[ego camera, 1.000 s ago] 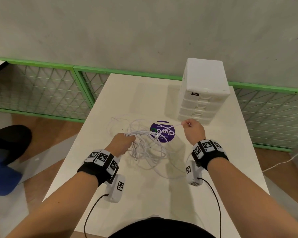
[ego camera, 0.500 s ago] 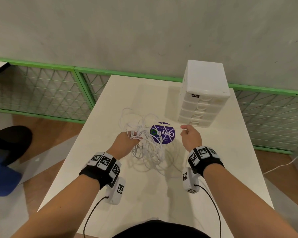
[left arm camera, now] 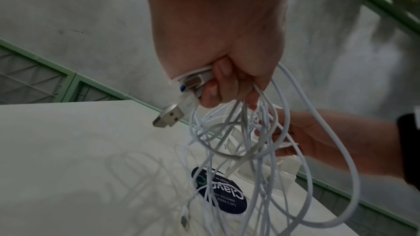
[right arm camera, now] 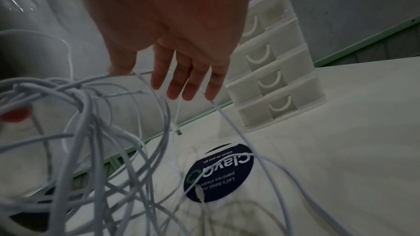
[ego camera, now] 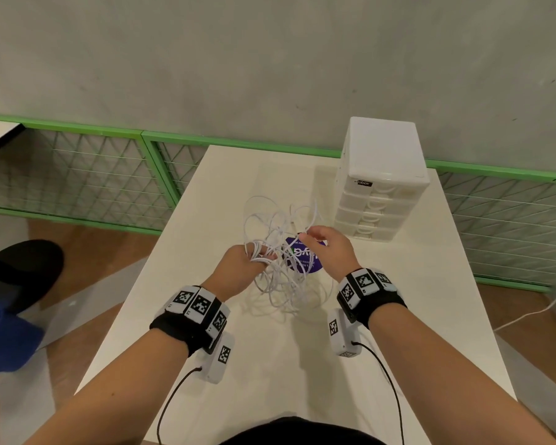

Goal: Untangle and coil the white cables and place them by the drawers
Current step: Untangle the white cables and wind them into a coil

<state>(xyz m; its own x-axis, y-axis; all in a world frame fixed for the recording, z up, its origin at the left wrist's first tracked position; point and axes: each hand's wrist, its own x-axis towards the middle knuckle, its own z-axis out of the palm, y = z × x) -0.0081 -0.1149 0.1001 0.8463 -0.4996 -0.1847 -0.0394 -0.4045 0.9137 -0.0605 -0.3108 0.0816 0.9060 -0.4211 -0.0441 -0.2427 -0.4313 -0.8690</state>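
A tangle of white cables (ego camera: 280, 252) hangs from my left hand (ego camera: 247, 261), lifted above the white table (ego camera: 270, 364), with the lower loops trailing onto it. In the left wrist view my left hand (left arm camera: 227, 85) grips several strands, and a silver USB plug (left arm camera: 169, 117) sticks out below the fingers. My right hand (ego camera: 318, 239) is just right of the bundle with straight fingers (right arm camera: 177, 78) among loose strands (right arm camera: 86, 107), gripping nothing. The white drawers (ego camera: 379, 187) stand at the table's back right.
A round purple sticker (ego camera: 305, 261) lies on the table under the cables. A green-framed mesh fence (ego camera: 77, 175) and a grey wall run behind the table. A blue and black object (ego camera: 10, 300) sits on the floor to the left, and a cord (ego camera: 533, 316) lies on the floor to the right.
My left hand has lifted the bundle higher. My right hand has let go of the strand it stretched toward the drawers and moved left to the tangle.
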